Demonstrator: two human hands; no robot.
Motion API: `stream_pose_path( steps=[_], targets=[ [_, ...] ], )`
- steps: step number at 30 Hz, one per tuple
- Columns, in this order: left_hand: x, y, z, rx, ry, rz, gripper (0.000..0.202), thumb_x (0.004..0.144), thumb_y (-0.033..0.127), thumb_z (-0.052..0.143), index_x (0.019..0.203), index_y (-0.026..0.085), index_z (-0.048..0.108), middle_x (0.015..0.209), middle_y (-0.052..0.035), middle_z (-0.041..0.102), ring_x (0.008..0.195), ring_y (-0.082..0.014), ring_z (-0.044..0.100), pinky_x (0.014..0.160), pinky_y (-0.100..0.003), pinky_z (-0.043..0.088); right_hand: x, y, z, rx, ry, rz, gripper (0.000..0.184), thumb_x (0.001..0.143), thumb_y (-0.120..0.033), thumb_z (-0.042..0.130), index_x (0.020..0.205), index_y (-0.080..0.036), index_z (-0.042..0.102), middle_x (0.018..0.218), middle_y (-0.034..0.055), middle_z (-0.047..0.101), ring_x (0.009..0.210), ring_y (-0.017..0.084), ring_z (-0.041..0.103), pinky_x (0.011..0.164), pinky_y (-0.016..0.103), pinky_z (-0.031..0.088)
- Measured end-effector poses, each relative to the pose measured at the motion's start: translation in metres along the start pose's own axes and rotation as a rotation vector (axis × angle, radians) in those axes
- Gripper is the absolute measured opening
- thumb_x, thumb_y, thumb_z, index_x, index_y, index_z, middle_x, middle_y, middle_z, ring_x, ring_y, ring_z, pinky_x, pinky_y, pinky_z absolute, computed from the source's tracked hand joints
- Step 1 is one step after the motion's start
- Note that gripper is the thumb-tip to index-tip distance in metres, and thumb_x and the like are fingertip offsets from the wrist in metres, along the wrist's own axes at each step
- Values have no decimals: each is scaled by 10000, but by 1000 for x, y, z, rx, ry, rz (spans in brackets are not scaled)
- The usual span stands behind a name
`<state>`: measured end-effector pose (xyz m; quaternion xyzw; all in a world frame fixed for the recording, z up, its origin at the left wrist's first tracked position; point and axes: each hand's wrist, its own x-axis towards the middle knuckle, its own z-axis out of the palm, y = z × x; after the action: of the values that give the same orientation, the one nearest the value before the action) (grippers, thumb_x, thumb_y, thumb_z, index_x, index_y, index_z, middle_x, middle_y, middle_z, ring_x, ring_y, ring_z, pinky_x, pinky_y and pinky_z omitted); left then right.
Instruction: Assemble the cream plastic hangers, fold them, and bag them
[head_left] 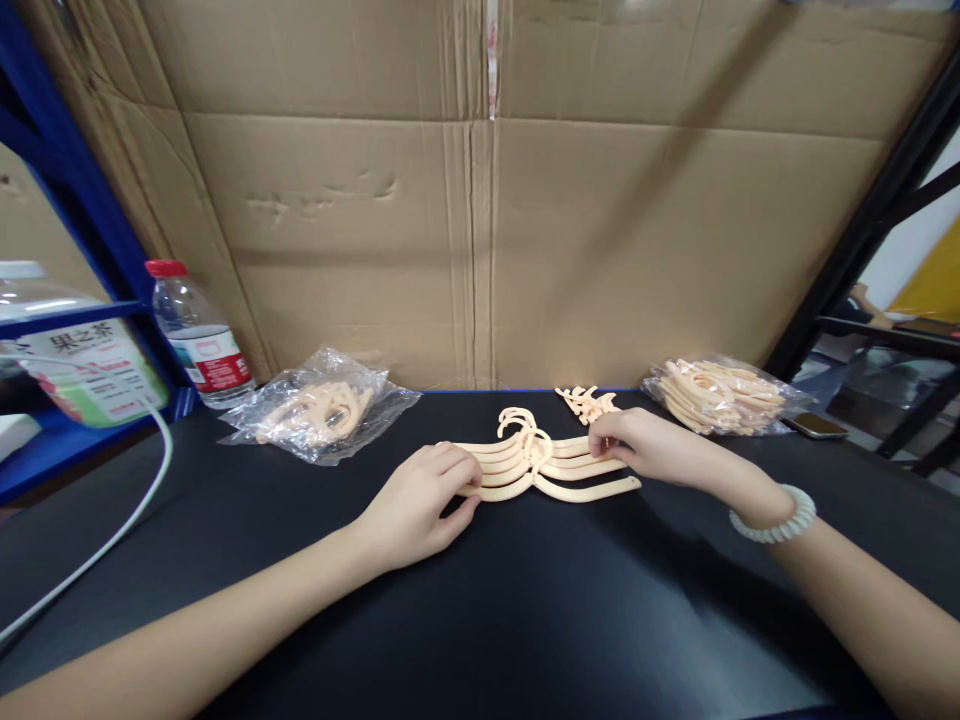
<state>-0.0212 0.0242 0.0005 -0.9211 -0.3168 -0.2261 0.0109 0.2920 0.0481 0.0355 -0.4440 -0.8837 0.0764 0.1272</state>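
Observation:
Several cream-coloured plastic clothes hangers lie flat on the black table, lined up one behind another with their hooks overlapping in the middle. My left hand is closed, fingers and thumb pinching the left end of the nearest hangers. My right hand has its fingertips closed on the right arms of hangers farther back; the nearest hanger's right tip sticks out free below it. Both hands hide the ends they touch. Just behind my right hand is a small pile of cream plastic hook-shaped pieces.
Clear plastic bags of cream parts lie at the back left and back right. A red-capped bottle stands left, near a white cable. A phone-like flat object lies right. Cardboard walls the back.

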Motion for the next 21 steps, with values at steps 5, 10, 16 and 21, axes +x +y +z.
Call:
stream_pose_path(
  steps=[5,10,16,21],
  targets=[
    [0,3,0,13,25,3,74,865,159,485,884,192,549,951,-69,643,924,-225,587,834,-381,455,0,-15,8,-22,69,5,250,845,-81,416,913,-157,644,905,85,669,838,206,615,768,318,467],
    [-1,17,3,8,61,6,167,864,162,505,1011,190,577,1064,-87,655,1046,-249,581,932,-424,458,-6,-41,30,-11,77,28,616,917,-526,469,1356,-94,461,1394,205,468,1292,340,429,1064,468,357],
    [-3,28,6,-7,-60,-32,519,892,326,544,1360,142,417,1403,-169,496,1319,-300,430,1076,-502,387,-3,-55,54,-93,-6,93,823,918,-636,348,1495,-60,230,1540,205,205,1426,359,163,1151,540,190],
    [-4,26,5,23,-178,-113,622,932,436,454,1445,113,314,1501,-193,346,1400,-325,300,1114,-570,296,2,-55,61,-110,22,138,901,907,-638,364,1483,32,188,1519,260,200,1414,372,196,1145,526,223]
  ],
)
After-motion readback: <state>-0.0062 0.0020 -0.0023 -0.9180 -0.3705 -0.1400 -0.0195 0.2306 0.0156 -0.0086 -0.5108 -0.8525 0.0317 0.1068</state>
